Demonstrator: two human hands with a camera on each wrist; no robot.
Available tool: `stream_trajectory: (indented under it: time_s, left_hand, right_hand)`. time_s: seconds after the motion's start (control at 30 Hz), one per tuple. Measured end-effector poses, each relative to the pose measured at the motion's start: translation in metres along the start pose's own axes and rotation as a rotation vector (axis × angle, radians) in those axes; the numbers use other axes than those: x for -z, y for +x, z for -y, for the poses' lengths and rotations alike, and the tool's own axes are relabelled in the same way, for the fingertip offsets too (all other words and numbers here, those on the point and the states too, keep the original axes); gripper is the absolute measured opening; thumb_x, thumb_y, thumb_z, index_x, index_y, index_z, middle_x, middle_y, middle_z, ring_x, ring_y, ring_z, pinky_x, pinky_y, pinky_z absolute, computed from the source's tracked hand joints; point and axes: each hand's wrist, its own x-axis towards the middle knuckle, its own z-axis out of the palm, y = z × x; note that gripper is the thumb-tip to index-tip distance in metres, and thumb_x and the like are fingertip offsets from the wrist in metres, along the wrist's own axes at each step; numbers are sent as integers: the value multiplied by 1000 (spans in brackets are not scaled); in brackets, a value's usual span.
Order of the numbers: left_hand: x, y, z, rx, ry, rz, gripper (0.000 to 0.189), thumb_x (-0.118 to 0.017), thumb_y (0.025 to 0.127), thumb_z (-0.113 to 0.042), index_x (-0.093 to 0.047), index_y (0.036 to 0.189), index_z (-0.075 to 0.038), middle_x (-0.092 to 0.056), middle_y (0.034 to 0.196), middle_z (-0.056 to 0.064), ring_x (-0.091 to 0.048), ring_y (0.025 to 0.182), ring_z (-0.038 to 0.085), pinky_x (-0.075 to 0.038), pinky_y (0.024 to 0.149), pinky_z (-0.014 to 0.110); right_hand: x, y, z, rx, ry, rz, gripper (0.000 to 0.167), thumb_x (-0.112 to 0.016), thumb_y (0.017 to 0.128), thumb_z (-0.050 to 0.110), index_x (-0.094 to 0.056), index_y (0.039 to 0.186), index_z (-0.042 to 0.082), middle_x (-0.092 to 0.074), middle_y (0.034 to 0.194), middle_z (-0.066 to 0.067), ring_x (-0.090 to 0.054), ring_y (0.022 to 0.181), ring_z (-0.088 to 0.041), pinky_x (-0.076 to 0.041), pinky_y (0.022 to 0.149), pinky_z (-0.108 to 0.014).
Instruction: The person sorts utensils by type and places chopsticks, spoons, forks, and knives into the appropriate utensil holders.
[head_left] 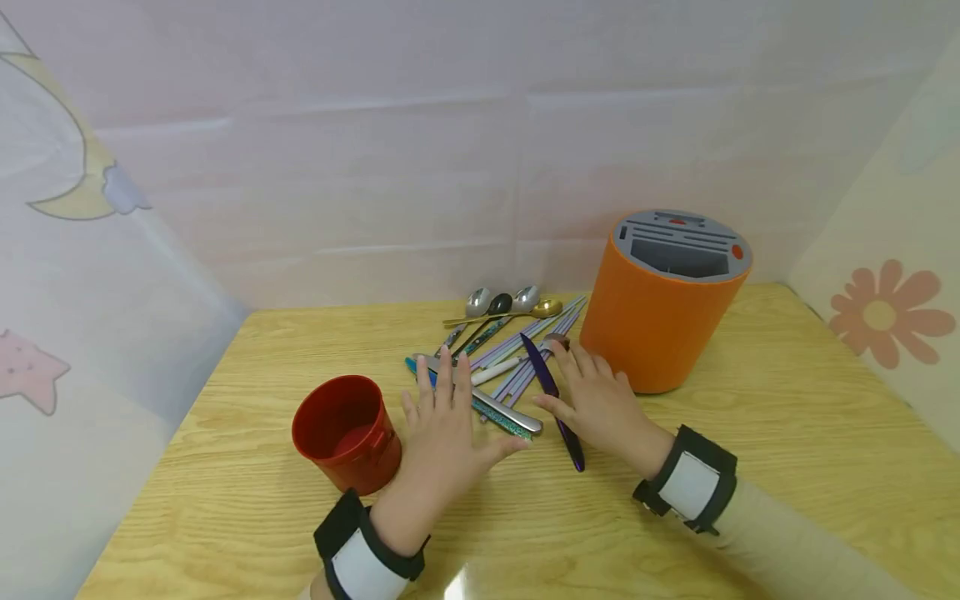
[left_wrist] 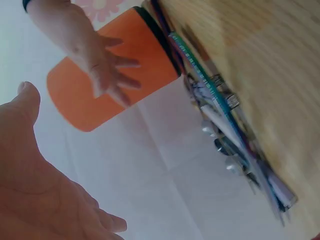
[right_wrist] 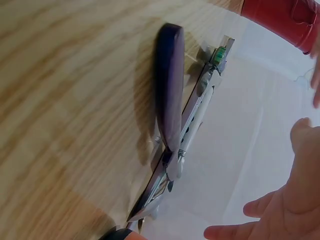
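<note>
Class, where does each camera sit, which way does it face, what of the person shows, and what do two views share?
Head: on the head, forward and down over the table; left hand, right hand, right forearm.
Left wrist: on that wrist, towards the orange holder and cutlery; both hands.
Right wrist: on that wrist, towards cutlery and red cup; right hand, some left fingers.
Both wrist views share the cutlery.

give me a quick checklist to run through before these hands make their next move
1. Left hand holding nothing: ok.
2. Right hand holding nothing: ok.
3. Red cup standing upright: ok.
4. Orange holder standing upright: ok; whether anything lies at the bottom of its wide compartment: cannot tell.
5. Purple knife clear of the chopsticks: not ok, its blade overlaps them.
6. Gold spoon clear of the other spoons: not ok, its handle crosses theirs.
</note>
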Motion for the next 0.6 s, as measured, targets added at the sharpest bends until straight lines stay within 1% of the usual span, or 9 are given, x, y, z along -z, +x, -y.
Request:
stream_trajectory:
  time_s: [0.13,0.3,0.47,0.6]
  left_hand:
    - [13,-10,0,-28,-18,-43,120,-64,76,-72,-3,156,-6,11,160,12,20,142,38,-3,110,66]
    - [28,-21,4,-23,-2,-98,120,-64,76,-71,-3,156,-5,11,160,12,17,143,39,-3,111,63]
    - [39,-30,14,26,32,-147,119,-64,78,-70,-4,155,-4,10,161,13,19,143,37,-3,112,63]
    - [46,-35,26,107,29,-153,118,-65,79,-68,-2,155,-2,10,161,15,23,142,35,-2,111,63]
  right_hand:
    - [-1,0,-1,-17,6,9,82,-52,95,55,-28,151,1,-34,147,-31,-41,126,-51,-38,91,-70]
    - [-1,1,-2,-26,9,15,81,-52,95,55,-30,150,-1,-36,146,-31,-43,124,-51,-39,90,-69]
    - [-1,1,-2,-23,1,17,80,-52,96,54,-31,149,-2,-36,145,-31,-43,123,-51,-40,90,-68]
    - [-2,1,-2,-17,-3,16,80,-52,96,54,-32,149,-2,-37,145,-31,-44,122,-51,-41,89,-68]
